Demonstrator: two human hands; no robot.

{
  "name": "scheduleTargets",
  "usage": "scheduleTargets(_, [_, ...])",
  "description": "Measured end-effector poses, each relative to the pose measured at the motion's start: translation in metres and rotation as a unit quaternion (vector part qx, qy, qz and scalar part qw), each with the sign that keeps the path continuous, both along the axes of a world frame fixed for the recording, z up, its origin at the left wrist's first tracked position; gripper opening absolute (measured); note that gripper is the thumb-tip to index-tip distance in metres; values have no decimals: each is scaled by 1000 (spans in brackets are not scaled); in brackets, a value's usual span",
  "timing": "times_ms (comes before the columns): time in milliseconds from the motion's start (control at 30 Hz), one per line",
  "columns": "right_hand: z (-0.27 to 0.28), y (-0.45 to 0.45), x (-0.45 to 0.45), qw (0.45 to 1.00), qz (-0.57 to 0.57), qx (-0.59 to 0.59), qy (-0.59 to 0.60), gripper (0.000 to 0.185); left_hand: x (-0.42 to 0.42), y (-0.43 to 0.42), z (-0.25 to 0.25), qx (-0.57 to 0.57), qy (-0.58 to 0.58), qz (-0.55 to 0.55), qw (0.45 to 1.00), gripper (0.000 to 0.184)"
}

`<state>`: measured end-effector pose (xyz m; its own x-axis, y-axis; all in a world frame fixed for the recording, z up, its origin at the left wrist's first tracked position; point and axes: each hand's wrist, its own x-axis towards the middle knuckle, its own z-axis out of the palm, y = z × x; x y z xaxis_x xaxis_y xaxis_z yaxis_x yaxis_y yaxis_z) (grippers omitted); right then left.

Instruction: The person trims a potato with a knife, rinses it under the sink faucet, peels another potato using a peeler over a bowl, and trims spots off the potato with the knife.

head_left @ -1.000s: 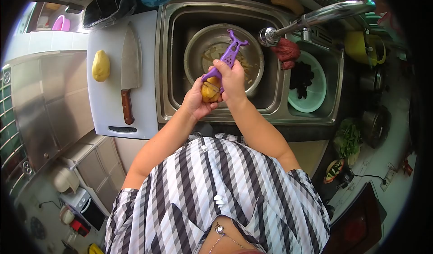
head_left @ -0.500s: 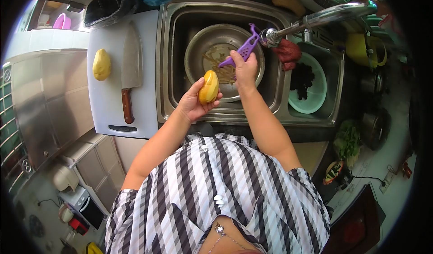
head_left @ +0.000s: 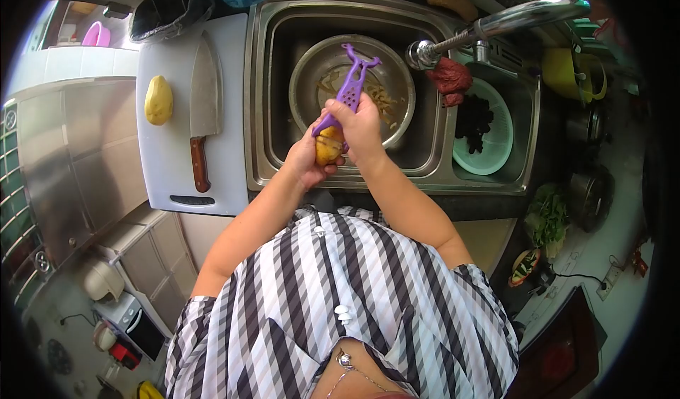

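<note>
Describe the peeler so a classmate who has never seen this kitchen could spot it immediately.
Find the steel sink, then the round metal basin in its larger compartment. At the basin's near side, the right hand holds the peeler over a yellow potato. Its bright purple body and forked far end set it apart from both.

a kitchen, with sink, faucet and cutting board
</note>
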<state>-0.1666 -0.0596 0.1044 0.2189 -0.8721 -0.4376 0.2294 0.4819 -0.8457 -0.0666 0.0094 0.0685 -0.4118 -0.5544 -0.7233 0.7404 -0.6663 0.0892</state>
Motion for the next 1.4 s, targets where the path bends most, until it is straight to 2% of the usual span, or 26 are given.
scheduleTargets(133, [-23, -39, -16, 990, -70, 121, 5, 16, 4, 0, 5, -10, 12, -68, 998, 48])
scheduleTargets(167, [-39, -52, -28, 989, -86, 117, 23, 16, 7, 5, -1, -87, 108, -70, 988, 48])
scheduleTargets(200, [-59, -65, -43, 988, -103, 111, 41, 16, 6, 6, 3, -84, 101, -60, 989, 48])
scheduleTargets(267, [-108, -81, -68, 980, -108, -18, 164, 17, 2, 10, 14, -76, 88, -42, 992, 49])
scheduleTargets(300, [-85, -76, -67, 955, -87, -67, 275, 19, 3, 11, 13, -104, 60, -25, 993, 48])
scheduleTargets(400, [-83, -59, -62, 956, -96, -158, 230, 20, 1, 7, 17, -88, -21, 40, 995, 46])
scheduleTargets(433, [-47, -47, -47, 984, -105, -105, 101, 22, 3, 7, 12, -87, -23, 50, 995, 40])
scheduleTargets(533, [-7, -18, -25, 992, -93, -15, -83, 24, 11, 8, -5, -95, 79, 65, 990, 35])
scheduleTargets(567, [2, -11, -20, 994, -70, -10, -87, 24, 8, 7, -2, -71, 84, 84, 990, 36])
scheduleTargets(633, [21, 3, -11, 996, -30, 7, -89, 24, 7, 6, -2, -101, 78, 68, 990, 36])
scheduleTargets(667, [20, 7, -9, 998, -16, -19, -65, 23, 7, 6, -2, -115, 74, 61, 989, 36])
scheduleTargets(700, [17, 11, -7, 998, -2, -44, -42, 23, 5, 5, 3, -65, 61, 62, 994, 35])
scheduleTargets(767, [12, 14, -7, 997, 14, -75, -4, 22, 4, 6, 3, -58, 44, 55, 996, 36])
scheduleTargets(900, [9, 9, -6, 999, -15, -4, -28, 21, 2, 8, 7, -66, 20, 73, 995, 39])
scheduleTargets(1000, [11, -5, -6, 997, -44, 58, -23, 18, 6, 14, -8, -118, 66, 67, 989, 49])
scheduleTargets(1100, [-17, -38, -25, 987, -74, 140, 6, 15, 10, 17, -8, -157, 116, 6, 981, 51])
scheduleTargets(1167, [-61, -59, -41, 989, -92, 99, 64, 13, 9, 20, 8, -193, 145, 3, 971, 53])
scheduleTargets(1200, [-66, -67, -45, 987, -117, 75, 81, 13, 8, 19, 15, -211, 159, 0, 964, 54])
scheduleTargets(1233, [-70, -68, -53, 977, -119, 12, 174, 13, 8, 16, 17, -238, 179, -17, 954, 56])
scheduleTargets(1300, [-71, -68, -61, 932, -104, -100, 331, 17, 2, 18, 11, -175, 111, 27, 978, 55])
scheduleTargets(1400, [-37, -49, -40, 985, -129, -76, 82, 24, 6, 17, 7, -113, 55, 59, 990, 50])
